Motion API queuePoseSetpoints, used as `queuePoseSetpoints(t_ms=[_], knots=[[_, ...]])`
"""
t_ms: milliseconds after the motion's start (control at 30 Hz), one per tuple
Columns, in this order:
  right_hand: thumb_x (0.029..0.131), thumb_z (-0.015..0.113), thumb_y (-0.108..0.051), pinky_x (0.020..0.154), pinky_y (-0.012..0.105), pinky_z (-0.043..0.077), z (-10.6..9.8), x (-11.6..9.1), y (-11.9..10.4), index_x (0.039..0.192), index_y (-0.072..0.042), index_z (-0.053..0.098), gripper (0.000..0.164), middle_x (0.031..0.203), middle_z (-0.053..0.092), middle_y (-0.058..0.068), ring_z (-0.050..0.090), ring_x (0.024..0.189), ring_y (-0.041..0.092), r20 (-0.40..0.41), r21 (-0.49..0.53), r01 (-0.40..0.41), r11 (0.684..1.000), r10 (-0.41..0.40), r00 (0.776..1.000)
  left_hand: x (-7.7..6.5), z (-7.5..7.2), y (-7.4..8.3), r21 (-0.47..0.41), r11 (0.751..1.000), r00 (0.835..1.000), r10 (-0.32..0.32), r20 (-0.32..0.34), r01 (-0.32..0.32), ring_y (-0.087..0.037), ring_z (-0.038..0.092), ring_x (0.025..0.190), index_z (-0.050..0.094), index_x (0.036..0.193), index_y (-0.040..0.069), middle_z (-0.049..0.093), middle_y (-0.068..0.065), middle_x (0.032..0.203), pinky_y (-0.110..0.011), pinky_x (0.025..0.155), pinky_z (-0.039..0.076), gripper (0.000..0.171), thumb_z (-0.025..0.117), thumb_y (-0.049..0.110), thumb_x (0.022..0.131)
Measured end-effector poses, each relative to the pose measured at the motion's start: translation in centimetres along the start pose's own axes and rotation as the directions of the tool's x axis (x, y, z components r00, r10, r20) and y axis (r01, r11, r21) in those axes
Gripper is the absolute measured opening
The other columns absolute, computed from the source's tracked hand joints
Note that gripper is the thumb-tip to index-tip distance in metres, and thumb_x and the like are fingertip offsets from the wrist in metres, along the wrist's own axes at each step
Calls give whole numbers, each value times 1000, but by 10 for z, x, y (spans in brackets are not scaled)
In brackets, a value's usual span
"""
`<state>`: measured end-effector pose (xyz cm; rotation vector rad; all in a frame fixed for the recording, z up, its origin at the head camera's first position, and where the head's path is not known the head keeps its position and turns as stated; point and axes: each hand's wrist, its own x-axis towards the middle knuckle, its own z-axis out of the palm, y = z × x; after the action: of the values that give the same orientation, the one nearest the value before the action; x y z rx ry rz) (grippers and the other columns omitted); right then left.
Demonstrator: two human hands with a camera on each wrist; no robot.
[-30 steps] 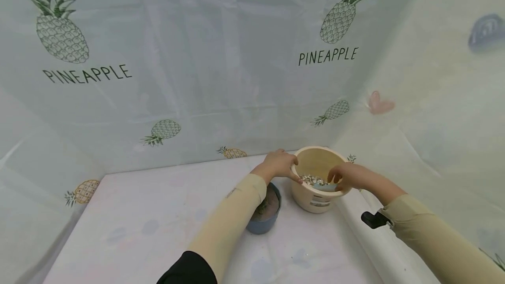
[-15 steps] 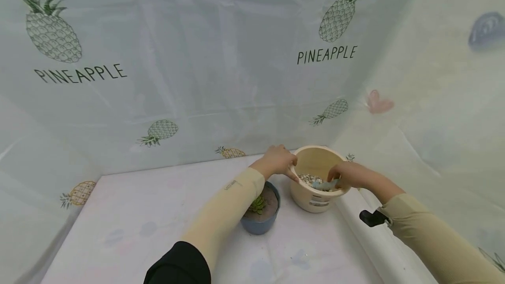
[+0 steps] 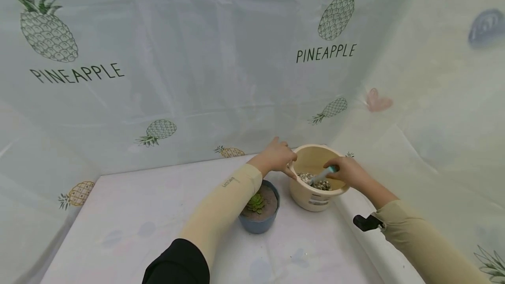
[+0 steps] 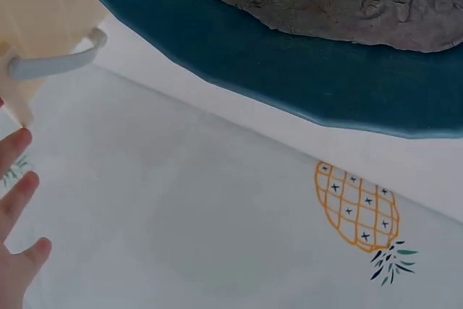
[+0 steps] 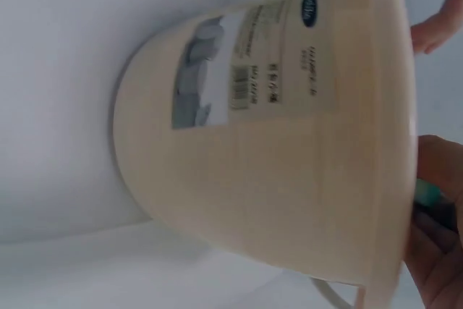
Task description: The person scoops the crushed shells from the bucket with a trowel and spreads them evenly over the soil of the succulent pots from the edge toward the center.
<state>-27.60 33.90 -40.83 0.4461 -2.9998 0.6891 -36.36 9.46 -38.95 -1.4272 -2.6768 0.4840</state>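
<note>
A cream bucket (image 3: 313, 200) stands upright near the table's back right, with small mottled gravel (image 3: 324, 185) inside. My left hand (image 3: 274, 157) holds its left rim, thumb toward the front; in the left wrist view the fingertips are right by the rim. Over the right side, my right hand (image 3: 347, 172) grips a pale blue tool (image 3: 321, 174) with a teal end. The tool slants down to the left, its lower end in the gravel, so its full shape is hidden. The bucket wall (image 5: 275, 179) blocks most of the tool in the right wrist view.
Left of the bucket, partly under my left forearm, stands a blue pot (image 3: 258, 227) with a green succulent (image 3: 256, 203) in grey-brown soil. A pale printed cloth covers the table (image 3: 130, 214). Pineapple-printed sheets (image 3: 217, 56) hang behind and at the sides.
My right hand has lifted slightly and tipped the tool from lying flat to a steeper slant. My left hand stays at the rim. More of the succulent shows as the left forearm shifts left.
</note>
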Motion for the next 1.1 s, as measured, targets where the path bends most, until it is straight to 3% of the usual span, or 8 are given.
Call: queuePoseSetpoints(t_ms=[333,433,567,667,833,1000,1100], knots=[[82,75,4,67,43,53,10,-9,-3,100,6,69,19,94,67,16,63,80,28,-181,48,55,997,-46,982,1,0,1,-109,993,999,-32,36,36,-18,57,107,65,123,29,66,13,111,-57,111,25,74,60,80,69],[82,73,6,66,42,53,6,-15,-3,99,5,68,18,93,64,16,62,79,28,-218,31,56,998,-48,975,-1,-1,2,-148,987,998,-48,47,54,-16,58,102,64,123,27,66,12,109,-54,108,31,73,61,78,70],[82,72,8,64,41,52,-1,-22,-3,97,4,68,16,92,63,16,60,78,28,-268,17,27,1000,-21,963,-3,-2,2,-199,976,995,-72,62,83,-13,59,93,62,123,26,65,10,109,-39,92,46,73,64,76,71],[80,74,8,65,43,52,-7,-24,-2,94,4,69,15,90,63,15,60,79,30,-300,10,15,1000,-11,954,-4,-3,2,-236,965,992,-93,82,110,-11,60,91,61,124,25,64,9,114,-31,78,49,71,66,74,72],[79,77,6,68,46,52,-11,-25,0,97,6,69,20,92,62,17,61,82,34,-306,-4,-11,1000,9,952,-5,-6,2,-278,951,988,-115,100,139,-12,59,95,59,125,26,62,7,119,-31,76,49,70,68,70,72],[79,77,6,74,51,53,-1,-24,3,102,8,68,25,94,61,19,61,87,39,-288,-42,-29,999,15,957,-6,-6,3,-318,934,985,-130,116,160,-13,59,95,58,126,26,63,7,117,-35,76,49,70,70,69,72],[78,77,8,73,49,53,6,-22,3,97,7,69,21,89,59,15,60,84,37,-281,-53,-18,998,2,960,-7,-6,3,-346,924,984,-130,123,165,-13,59,94,58,125,26,63,6,116,-36,75,49,68,71,68,72]])
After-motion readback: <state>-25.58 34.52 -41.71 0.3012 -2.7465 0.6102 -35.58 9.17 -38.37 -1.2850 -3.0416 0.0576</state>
